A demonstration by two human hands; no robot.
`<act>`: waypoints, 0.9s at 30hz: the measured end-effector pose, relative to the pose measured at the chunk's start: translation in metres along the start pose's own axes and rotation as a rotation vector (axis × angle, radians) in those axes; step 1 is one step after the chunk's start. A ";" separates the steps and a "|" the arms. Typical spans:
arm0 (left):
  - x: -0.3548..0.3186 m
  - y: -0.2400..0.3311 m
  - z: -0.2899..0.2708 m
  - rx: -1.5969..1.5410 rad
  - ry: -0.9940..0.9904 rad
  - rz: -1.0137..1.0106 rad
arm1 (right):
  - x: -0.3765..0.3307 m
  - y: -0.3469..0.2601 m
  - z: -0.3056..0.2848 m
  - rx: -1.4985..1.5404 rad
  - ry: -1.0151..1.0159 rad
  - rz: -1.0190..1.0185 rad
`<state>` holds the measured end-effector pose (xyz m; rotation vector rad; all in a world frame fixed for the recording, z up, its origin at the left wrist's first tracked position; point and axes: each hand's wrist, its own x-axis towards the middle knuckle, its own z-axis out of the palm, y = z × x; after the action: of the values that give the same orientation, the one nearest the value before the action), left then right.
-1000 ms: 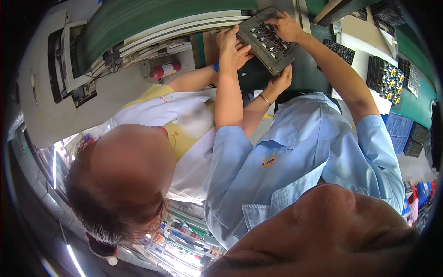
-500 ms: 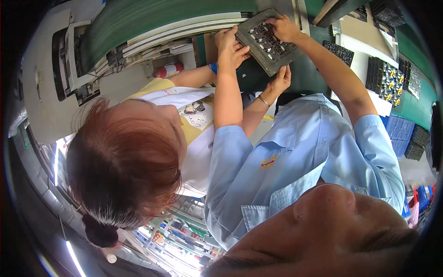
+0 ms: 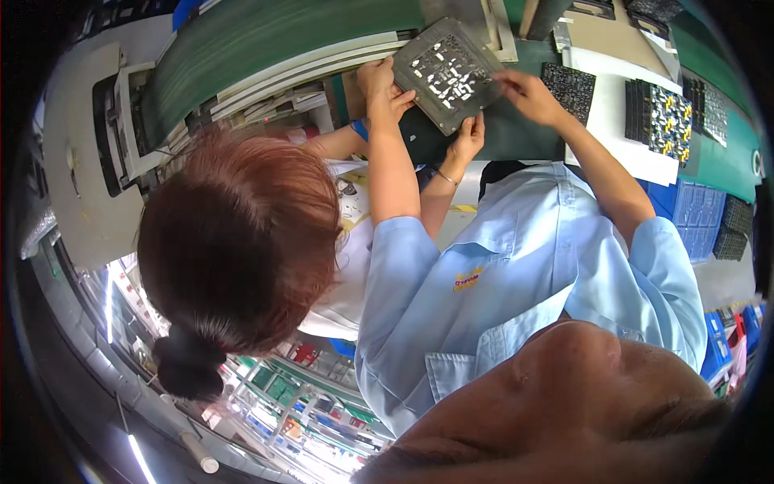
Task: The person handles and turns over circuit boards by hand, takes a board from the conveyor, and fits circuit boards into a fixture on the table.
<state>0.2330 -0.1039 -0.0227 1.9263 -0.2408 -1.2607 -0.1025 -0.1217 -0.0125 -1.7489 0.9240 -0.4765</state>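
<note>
A grey square tray (image 3: 450, 73) with small metal parts in its cut-outs is held tilted above a dark green bench. My left hand (image 3: 385, 89) grips its left edge. My right hand (image 3: 526, 93) is at its right corner, fingertips pinching the rim. A co-worker's hand with a bracelet (image 3: 469, 139) touches the tray's lower edge from underneath. Both my light blue sleeves reach up from the lower part of the picture.
The co-worker's head with red-brown tied hair (image 3: 242, 242) is close on my left. A green conveyor belt (image 3: 266, 40) runs behind. Black circuit boards (image 3: 669, 105) lie on a white sheet at right, above blue crates (image 3: 693, 214). A grey machine (image 3: 81, 161) stands far left.
The co-worker's head has turned and moved up closer to my left arm. My right hand slid from the tray's top corner to its right corner. The tray stays held.
</note>
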 end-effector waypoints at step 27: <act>-0.205 -0.138 0.267 0.578 -0.135 0.494 | -0.297 0.088 -0.141 0.367 0.142 0.450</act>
<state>-0.1251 -0.0395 -0.0283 2.0564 -1.1818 -1.0469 -0.4175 0.0087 -0.0079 -1.1447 1.2074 -0.4425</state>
